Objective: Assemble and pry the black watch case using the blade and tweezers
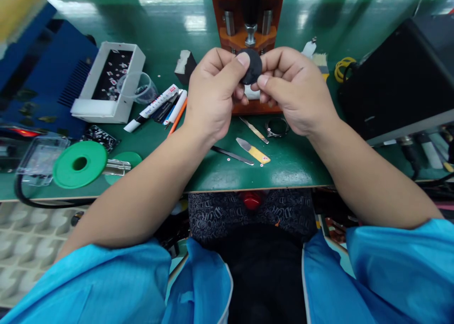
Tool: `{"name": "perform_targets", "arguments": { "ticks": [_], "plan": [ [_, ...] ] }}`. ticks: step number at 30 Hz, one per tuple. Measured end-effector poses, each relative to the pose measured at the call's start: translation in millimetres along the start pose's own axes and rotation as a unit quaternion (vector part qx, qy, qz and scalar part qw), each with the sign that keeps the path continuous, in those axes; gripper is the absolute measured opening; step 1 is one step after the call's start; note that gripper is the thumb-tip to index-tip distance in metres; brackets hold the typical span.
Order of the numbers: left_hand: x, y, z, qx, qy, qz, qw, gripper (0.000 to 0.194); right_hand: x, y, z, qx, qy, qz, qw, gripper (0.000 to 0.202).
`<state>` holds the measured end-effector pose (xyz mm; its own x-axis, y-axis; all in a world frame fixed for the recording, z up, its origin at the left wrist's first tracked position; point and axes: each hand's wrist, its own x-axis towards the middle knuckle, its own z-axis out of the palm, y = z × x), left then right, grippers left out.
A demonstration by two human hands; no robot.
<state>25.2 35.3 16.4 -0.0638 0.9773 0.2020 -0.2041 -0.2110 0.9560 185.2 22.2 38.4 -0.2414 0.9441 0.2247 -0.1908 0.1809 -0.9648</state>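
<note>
A round black disc (pixel 254 67) is held up in front of the orange-brown press fixture (pixel 229 40). My left hand (pixel 216 90) pinches it from the left, thumb pressed on its face. From the right, my right hand (pixel 294 90) grips its edge between thumb and fingers. Something white (pixel 251 93) shows below the disc, between the hands; I cannot make out what it is. On the green bench under the hands lie tweezers (pixel 254 130), a blade with a yellow handle (pixel 253 151), a dark slim tool (pixel 234 155) and a black ring-shaped part (pixel 277 127).
To the left are a white box (pixel 138 59) of small parts, a clear cup (pixel 144 94), markers (pixel 156 104) and a green solder spool (pixel 80 164). At right stand a black machine (pixel 397 78), yellow bands (pixel 344 69) and a brush (pixel 321 64). The bench's front edge (pixel 258 189) runs below.
</note>
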Motion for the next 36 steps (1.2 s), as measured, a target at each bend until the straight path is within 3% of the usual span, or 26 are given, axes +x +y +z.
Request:
{"name": "perform_targets", "arguments": {
  "ticks": [4,16,30,36],
  "plan": [
    [-0.4,-2.2,0.6,0.007,0.012,0.008,1.0,0.041,0.8,-0.8,1.6,-0.023,0.025,0.002,0.999,0.028],
    [-3.2,0.1,3.0,-0.001,-0.008,0.013,1.0,0.034,6.4,9.7,-5.5,-0.02,0.011,-0.023,0.999,0.014],
    [-2.7,2.3,5.5,0.036,0.016,-0.015,0.999,0.037,5.0,7.3,-5.4,-0.015,0.014,-0.019,1.0,0.024],
    [-1.3,1.8,2.1,0.018,0.006,-0.001,1.0,0.037,3.8,6.0,-7.2,0.009,0.002,-0.039,0.999,0.02]
  ]
}}
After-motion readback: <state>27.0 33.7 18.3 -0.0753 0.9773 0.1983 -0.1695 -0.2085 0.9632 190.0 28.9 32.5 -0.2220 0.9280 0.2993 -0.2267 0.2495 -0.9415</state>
